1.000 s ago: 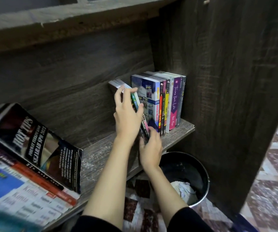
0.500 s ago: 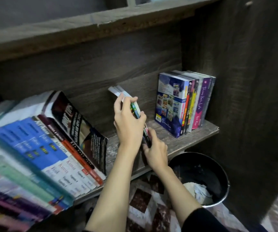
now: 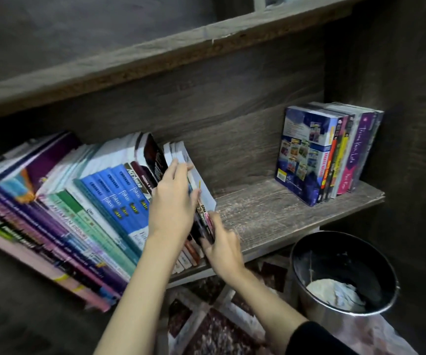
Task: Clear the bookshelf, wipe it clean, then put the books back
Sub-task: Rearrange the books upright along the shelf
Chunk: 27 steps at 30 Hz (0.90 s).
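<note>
Left grip (image 3: 173,203): grasping. Its fingers lie over the upper edge of a small bundle of thin books (image 3: 208,198), and the thumb presses the bundle's front cover.

Right grip (image 3: 223,248): grasping. It is just below and to the right of the left grip. Its fingers pinch the lower end of the same bundle at the spines. The frame is slightly blurred here, so the exact finger placement cannot be told.

The bundle is held between the two grips. It is tilted with its top leaning left, and its lower end is at the shelf (image 3: 271,211).

Immediately left of the left grip, and touching the bundle, is a long row of leaning books (image 3: 109,201). All of them slant the same way. Blue spines stand nearest the grip, with green, purple and pink spines further left.

Right of both grips is a stretch of bare shelf board. Beyond it, well apart from the grips, a group of upright books (image 3: 309,155) stands against the side panel (image 3: 399,98).

Below and to the right of the right grip, under the shelf edge, stands a dark round bin (image 3: 355,262) holding crumpled white paper (image 3: 335,294). Beneath the forearms is a patterned floor (image 3: 219,331). A black sleeve (image 3: 314,339) covers the right arm near the frame's bottom edge.
</note>
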{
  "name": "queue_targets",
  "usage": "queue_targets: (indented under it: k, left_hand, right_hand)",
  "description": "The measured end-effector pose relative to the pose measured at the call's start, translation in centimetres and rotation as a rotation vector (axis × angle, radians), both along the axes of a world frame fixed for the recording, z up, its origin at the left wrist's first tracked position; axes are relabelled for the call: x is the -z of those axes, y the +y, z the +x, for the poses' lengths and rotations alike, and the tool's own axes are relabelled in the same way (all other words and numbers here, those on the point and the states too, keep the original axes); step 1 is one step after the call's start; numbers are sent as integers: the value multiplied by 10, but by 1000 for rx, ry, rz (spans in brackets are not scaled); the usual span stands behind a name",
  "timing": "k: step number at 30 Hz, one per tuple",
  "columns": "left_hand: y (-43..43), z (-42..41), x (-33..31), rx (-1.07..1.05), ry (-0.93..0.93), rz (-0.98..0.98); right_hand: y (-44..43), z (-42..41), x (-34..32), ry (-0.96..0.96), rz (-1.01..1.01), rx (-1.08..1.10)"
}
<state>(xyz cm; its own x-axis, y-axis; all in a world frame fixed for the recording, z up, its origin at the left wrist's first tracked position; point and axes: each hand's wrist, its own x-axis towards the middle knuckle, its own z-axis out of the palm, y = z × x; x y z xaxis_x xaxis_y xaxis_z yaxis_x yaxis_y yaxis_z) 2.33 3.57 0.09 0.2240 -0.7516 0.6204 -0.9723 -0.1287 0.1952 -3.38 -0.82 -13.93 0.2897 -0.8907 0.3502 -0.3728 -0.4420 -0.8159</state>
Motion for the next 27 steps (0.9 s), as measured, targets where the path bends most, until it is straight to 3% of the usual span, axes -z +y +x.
queue_targets:
  k: [6, 12, 23, 27]
  left_hand:
    - [13, 15, 15, -179, -323, -53]
    - [12, 28, 14, -265, -398, -76]
    - [8, 25, -10, -379, -529, 178]
    - [-2, 24, -15, -415, -560, 180]
  right_hand:
    - [-8, -12, -3, 148, 11, -100]
    - [-16, -14, 5, 97, 46, -201]
    - [-28, -10, 5, 96, 50, -207]
    - [-35, -7, 8, 37, 99, -184]
